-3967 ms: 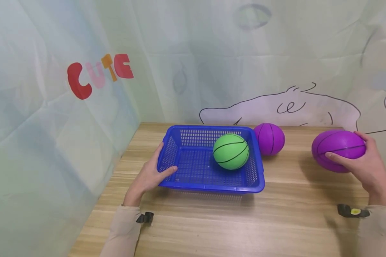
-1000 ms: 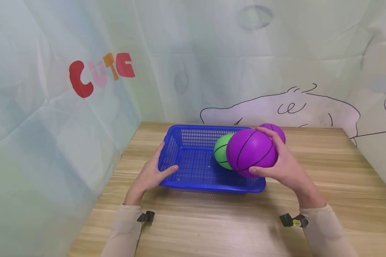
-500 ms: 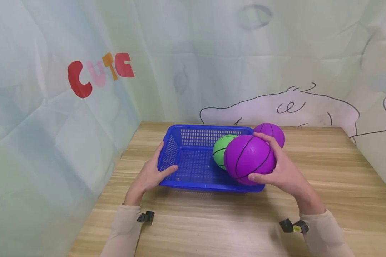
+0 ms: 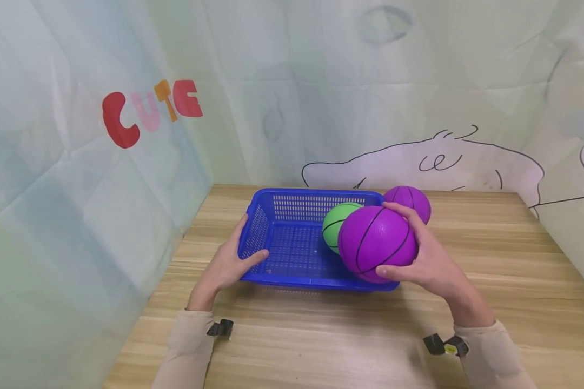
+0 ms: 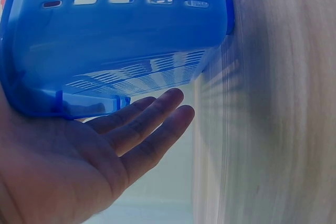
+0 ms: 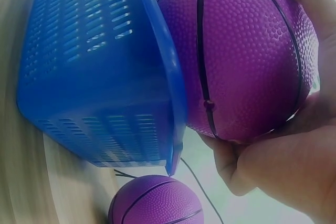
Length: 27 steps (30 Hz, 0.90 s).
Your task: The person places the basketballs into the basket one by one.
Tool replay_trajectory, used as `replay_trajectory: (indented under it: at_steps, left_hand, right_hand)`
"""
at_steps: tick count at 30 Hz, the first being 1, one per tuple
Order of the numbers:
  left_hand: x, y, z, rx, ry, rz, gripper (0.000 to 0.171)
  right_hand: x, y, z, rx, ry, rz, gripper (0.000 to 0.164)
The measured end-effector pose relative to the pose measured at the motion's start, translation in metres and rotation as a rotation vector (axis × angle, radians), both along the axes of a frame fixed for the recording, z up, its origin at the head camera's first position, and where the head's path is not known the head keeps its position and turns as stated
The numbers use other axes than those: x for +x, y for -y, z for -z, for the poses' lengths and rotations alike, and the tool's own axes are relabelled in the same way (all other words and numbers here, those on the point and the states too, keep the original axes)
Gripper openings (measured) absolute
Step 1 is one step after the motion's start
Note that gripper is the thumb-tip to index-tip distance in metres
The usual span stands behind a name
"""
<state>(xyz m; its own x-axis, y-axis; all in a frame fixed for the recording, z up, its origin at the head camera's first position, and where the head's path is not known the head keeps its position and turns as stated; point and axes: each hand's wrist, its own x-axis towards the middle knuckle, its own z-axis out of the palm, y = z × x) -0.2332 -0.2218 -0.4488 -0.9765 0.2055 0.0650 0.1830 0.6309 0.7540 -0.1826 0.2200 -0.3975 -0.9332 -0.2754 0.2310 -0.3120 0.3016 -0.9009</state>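
Note:
A blue slotted plastic basket (image 4: 292,281) stands on the wooden table. My left hand (image 4: 231,263) holds its left end, the thumb over the rim and the other fingers along the outer wall. With thumb and fingers spread around it, my right hand (image 4: 433,259) grips a purple toy basketball (image 4: 377,243) over the basket's right end. In the right wrist view that ball (image 6: 241,51) sits against the basket's rim. Inside the basket lies a green toy basketball (image 4: 338,227), partly hidden behind the purple one.
A second purple toy basketball (image 4: 411,200) rests on the table (image 4: 511,259) behind the basket's right corner. Fabric backdrops with printed letters and a cartoon outline (image 4: 433,162) close off the left and the back.
My right hand has carried the purple basketball left from the table's right side to above the basket, then lowered it slightly. The left hand and the basket stay in place.

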Motion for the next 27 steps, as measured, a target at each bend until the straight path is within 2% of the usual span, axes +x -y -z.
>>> replay_trajectory:
  at_steps: [16,27]
  left_hand:
    - [-0.0003,-0.0003,0.0003,-0.019,-0.002,-0.006,0.111]
    - [0.0007,-0.0003,-0.0011,-0.018,0.011,-0.008,0.113]
  right_hand:
    - [-0.0018,0.0022,0.0037,0.015,-0.009,-0.031,0.109]
    - [0.0001,-0.0037,0.0015,0.049,-0.056,-0.002,0.104]
